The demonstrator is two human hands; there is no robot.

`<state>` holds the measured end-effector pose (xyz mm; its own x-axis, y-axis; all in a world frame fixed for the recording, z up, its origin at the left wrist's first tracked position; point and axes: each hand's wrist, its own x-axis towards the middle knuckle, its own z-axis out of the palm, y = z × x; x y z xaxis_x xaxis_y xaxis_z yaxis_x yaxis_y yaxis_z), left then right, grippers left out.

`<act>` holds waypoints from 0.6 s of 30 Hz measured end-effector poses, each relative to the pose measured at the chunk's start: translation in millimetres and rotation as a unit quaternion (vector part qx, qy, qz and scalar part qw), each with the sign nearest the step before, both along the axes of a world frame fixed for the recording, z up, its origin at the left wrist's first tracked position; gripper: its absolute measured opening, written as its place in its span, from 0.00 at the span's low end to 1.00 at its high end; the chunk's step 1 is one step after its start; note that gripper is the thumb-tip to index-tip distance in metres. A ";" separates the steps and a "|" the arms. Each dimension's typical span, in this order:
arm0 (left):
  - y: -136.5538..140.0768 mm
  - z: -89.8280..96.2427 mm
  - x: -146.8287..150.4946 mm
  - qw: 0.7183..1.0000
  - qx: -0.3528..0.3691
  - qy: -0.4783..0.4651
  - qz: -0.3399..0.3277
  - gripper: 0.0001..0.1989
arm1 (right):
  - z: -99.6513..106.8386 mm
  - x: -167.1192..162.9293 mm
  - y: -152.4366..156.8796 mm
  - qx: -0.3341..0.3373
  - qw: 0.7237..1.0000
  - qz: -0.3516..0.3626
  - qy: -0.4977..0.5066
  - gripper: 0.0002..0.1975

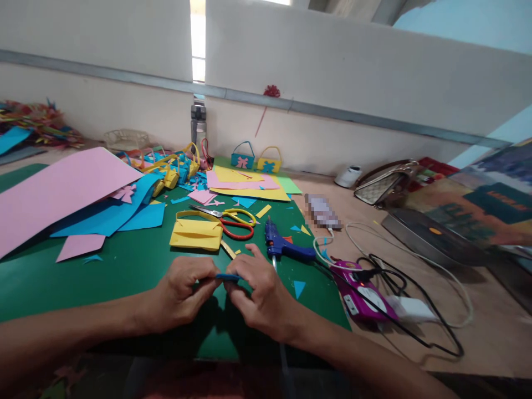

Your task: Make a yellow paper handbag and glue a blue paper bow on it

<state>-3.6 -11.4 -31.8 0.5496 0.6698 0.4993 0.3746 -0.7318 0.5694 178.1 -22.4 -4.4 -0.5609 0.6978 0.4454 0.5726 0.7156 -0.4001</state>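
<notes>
Between my two hands is a small strip of blue craft paper or foam [227,276], seen nearly edge-on. My left hand [188,288] pinches its left end. The fingers of my right hand [258,288] close on its right end, with one finger raised. Just beyond them lies a small yellow handbag-shaped piece [196,235] with a thin handle. Behind it are scissors [233,219] with red and yellow handles. A blue glue gun [286,244] lies right of my right hand, with a clear glue stick in it.
A purple power strip [362,293] with tangled cables sits at right, near a phone [322,211]. Large pink sheets [70,191] and blue sheets cover the left. Several finished small bags [242,160], paper scraps and a bottle [199,124] stand towards the wall.
</notes>
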 end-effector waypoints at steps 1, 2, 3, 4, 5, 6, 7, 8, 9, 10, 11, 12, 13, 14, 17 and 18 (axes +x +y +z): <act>0.0 1.4 0.0 1.000 -0.012 -0.002 0.004 0.12 | 1.3 0.4 -0.2 -0.003 1.000 -0.002 0.000 0.07; 0.2 2.7 -0.2 1.000 -0.026 -0.005 0.008 0.13 | 2.6 1.0 -0.2 -0.005 1.000 -0.004 -0.002 0.07; 0.6 3.9 -0.4 0.999 -0.042 -0.008 0.011 0.13 | 3.7 1.6 0.0 -0.007 1.000 -0.006 -0.002 0.07; 1.1 5.0 -0.7 0.998 -0.056 -0.012 0.014 0.13 | 4.5 2.3 0.4 -0.008 1.000 -0.008 -0.003 0.07; 1.9 6.0 -0.9 0.997 -0.071 -0.015 0.018 0.13 | 5.0 3.1 1.1 -0.009 1.000 -0.010 -0.003 0.07; 2.9 7.1 -1.1 0.996 -0.085 -0.019 0.022 0.12 | 5.3 3.9 2.1 -0.010 1.000 -0.012 -0.002 0.07; 4.1 8.3 -1.3 0.994 -0.102 -0.024 0.026 0.12 | 5.4 4.8 3.5 -0.010 1.000 -0.013 0.001 0.07; 5.5 9.7 -1.4 0.992 -0.119 -0.033 0.030 0.12 | 5.6 5.8 5.3 -0.010 1.000 -0.013 0.006 0.07; 7.2 11.3 -1.6 0.988 -0.141 -0.044 0.035 0.13 | 5.9 7.0 7.5 -0.011 1.000 -0.014 0.012 0.08; 9.0 12.9 -1.8 0.983 -0.169 -0.058 0.041 0.13 | 6.5 8.4 10.1 -0.012 1.000 -0.017 0.019 0.08; 10.9 14.5 -2.0 0.976 -0.201 -0.075 0.045 0.13 | 7.4 9.8 12.9 -0.017 0.999 -0.026 0.028 0.08; 12.7 15.9 -2.3 0.966 -0.236 -0.092 0.047 0.13 | 8.4 11.2 15.8 -0.028 0.998 -0.040 0.039 0.08; 14.2 17.0 -2.6 0.956 -0.271 -0.108 0.046 0.13 | 9.4 12.4 18.4 -0.044 0.996 -0.059 0.052 0.08; 15.3 17.8 -2.6 0.945 -0.300 -0.120 0.042 0.13 | 10.4 13.1 20.6 -0.065 0.993 -0.078 0.067 0.08; 15.5 17.7 -1.2 0.926 -0.350 -0.141 0.019 0.13 | 10.8 11.9 22.2 -0.131 0.980 -0.097 0.111 0.07; 14.8 17.1 -0.2 0.923 -0.357 -0.145 0.014 0.13 | 10.0 10.3 21.1 -0.144 0.979 -0.089 0.116 0.07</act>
